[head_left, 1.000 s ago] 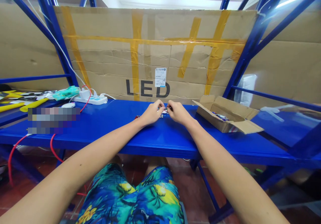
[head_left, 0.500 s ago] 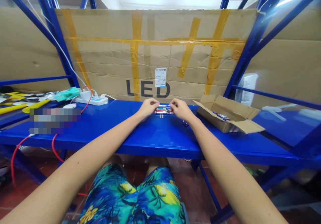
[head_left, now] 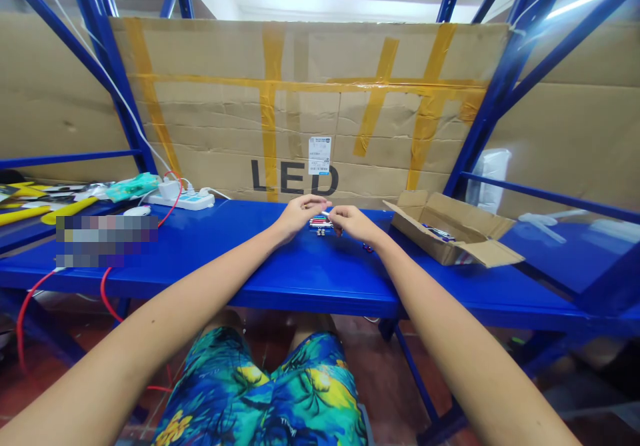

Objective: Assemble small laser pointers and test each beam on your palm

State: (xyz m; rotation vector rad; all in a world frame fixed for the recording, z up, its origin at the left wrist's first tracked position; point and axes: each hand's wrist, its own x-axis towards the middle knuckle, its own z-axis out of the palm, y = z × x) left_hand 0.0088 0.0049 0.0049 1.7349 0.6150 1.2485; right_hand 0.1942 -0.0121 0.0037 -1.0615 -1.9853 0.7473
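Several slim coloured pens (head_left: 319, 223) lie side by side on the blue table (head_left: 320, 273), with small silver pieces (head_left: 321, 232) just in front of them. My left hand (head_left: 303, 216) is over the left end of the pens, its fingers stretched out towards my other hand. On the right, my right hand (head_left: 347, 219) is closed in a pinch around a thin whitish pen (head_left: 325, 214), mostly covered by the fingers. Beside my right wrist lies a small dark red and blue item (head_left: 368, 247), too small to name.
An open cardboard box (head_left: 425, 238) with several pens (head_left: 439, 233) inside stands at the right. Left are a white power strip (head_left: 187, 199), red cables (head_left: 106, 293) and yellow-handled tools (head_left: 70, 210). A large cardboard sheet (head_left: 220, 126) stands behind the table.
My hands have come closer together. The left fingers have straightened out over the pens, and the right hand has shifted slightly left, with the whitish pen now showing at its fingertips.
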